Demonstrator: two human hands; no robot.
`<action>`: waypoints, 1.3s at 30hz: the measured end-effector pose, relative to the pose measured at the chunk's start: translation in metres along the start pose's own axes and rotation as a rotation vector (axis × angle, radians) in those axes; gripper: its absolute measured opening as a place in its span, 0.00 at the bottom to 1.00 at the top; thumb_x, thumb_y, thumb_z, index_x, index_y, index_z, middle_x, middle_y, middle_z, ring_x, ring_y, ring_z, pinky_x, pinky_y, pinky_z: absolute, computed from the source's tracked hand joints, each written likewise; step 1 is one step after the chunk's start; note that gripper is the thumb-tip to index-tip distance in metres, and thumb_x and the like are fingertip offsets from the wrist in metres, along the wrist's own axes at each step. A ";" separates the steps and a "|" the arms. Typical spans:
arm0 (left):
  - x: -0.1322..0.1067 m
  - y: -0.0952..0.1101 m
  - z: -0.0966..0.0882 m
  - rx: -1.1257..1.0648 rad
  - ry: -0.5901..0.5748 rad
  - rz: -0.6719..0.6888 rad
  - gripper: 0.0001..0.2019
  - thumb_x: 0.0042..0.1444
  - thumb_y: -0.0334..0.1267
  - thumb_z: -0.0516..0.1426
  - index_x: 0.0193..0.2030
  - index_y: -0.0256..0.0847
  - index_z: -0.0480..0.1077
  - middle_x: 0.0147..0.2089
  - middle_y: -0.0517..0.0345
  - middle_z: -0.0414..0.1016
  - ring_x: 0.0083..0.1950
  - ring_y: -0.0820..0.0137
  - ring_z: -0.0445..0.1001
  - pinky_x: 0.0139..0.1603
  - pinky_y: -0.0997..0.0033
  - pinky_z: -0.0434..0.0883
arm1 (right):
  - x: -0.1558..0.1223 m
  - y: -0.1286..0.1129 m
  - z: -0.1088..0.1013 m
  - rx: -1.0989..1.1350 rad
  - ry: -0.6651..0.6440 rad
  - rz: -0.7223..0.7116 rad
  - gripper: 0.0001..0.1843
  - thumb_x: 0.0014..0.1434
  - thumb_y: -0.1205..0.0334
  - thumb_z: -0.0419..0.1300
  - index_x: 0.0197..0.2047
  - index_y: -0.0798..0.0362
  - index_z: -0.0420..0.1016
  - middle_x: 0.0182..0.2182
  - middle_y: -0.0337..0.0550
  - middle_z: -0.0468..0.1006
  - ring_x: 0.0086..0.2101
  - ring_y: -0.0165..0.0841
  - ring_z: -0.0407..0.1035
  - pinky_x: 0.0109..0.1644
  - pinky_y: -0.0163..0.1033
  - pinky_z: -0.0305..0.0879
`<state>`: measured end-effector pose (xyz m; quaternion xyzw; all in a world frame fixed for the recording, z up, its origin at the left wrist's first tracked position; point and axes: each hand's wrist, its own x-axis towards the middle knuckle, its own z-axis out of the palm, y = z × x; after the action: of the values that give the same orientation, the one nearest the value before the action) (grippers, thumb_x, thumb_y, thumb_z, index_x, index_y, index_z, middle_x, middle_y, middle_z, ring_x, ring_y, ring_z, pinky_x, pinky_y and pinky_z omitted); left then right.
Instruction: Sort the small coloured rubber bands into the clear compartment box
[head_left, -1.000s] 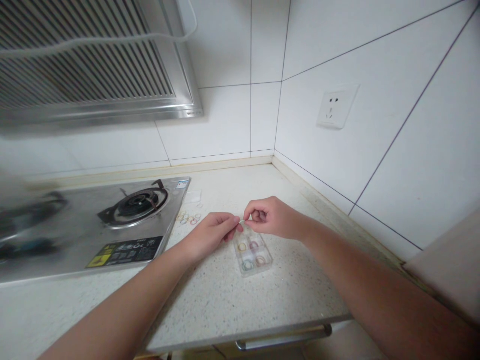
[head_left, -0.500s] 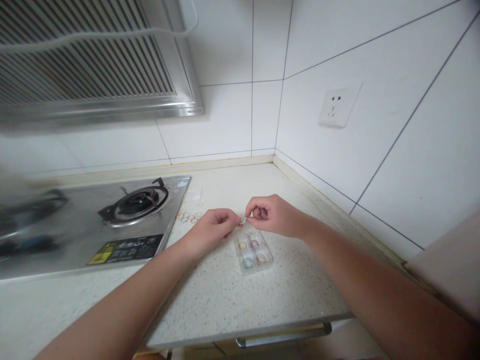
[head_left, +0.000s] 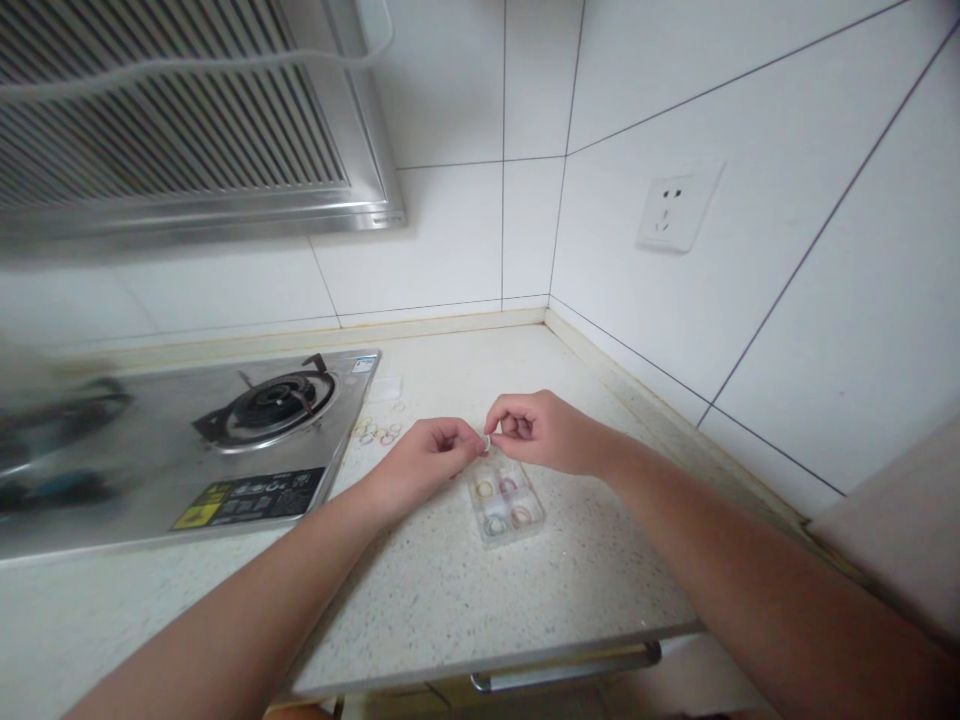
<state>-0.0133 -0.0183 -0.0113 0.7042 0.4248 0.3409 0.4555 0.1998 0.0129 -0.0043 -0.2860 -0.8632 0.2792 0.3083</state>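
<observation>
Above the far end of the clear compartment box (head_left: 501, 541), my left hand (head_left: 433, 452) and my right hand (head_left: 541, 432) meet fingertip to fingertip. Both pinch one small pale elastic band (head_left: 487, 441), partly hidden by the fingers. Thin coloured bands lie in the box's compartments: a yellow band (head_left: 483, 488), a purple-red band (head_left: 508, 486), a green band (head_left: 495, 524) and a brownish-pink band (head_left: 521, 516). The far compartments are partly covered by my hands. Left of my left hand, several loose coloured bands (head_left: 375, 432) are spread on the counter.
A steel gas stove (head_left: 247, 420) takes up the left side of the speckled counter (head_left: 592, 560). Behind the loose bands lies a clear flat plastic piece (head_left: 385, 389). A range hood (head_left: 225, 120) hangs overhead, and a wall socket (head_left: 673, 208) is at right. A drawer handle (head_left: 566, 668) sits below the front edge.
The fingertips of both hands have come slightly closer together, and the pale band between them looks more upright and less stretched. The box and loose bands stay where they were.
</observation>
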 end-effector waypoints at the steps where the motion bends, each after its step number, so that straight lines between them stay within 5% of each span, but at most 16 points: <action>1: 0.000 0.000 0.000 0.001 0.002 0.001 0.14 0.56 0.47 0.58 0.30 0.37 0.71 0.20 0.67 0.60 0.21 0.78 0.53 0.24 0.75 0.50 | 0.000 0.000 0.000 0.003 0.004 0.001 0.05 0.60 0.63 0.61 0.39 0.54 0.74 0.20 0.29 0.63 0.22 0.23 0.55 0.26 0.31 0.52; 15: 0.003 -0.002 -0.001 -0.007 0.073 0.013 0.17 0.55 0.51 0.59 0.28 0.37 0.70 0.19 0.68 0.59 0.22 0.77 0.54 0.25 0.74 0.51 | -0.001 -0.003 -0.001 0.031 -0.073 0.015 0.18 0.58 0.61 0.65 0.51 0.53 0.72 0.24 0.30 0.68 0.23 0.23 0.55 0.28 0.32 0.54; 39: -0.001 -0.001 -0.001 -0.036 0.053 0.009 0.15 0.58 0.48 0.57 0.32 0.37 0.72 0.21 0.67 0.60 0.23 0.76 0.56 0.25 0.73 0.52 | -0.001 -0.006 -0.006 0.025 0.025 0.001 0.11 0.61 0.59 0.62 0.45 0.55 0.78 0.21 0.31 0.65 0.22 0.23 0.55 0.27 0.32 0.53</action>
<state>-0.0147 -0.0184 -0.0116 0.6885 0.4273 0.3688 0.4553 0.2026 0.0100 0.0026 -0.2861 -0.8555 0.2867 0.3226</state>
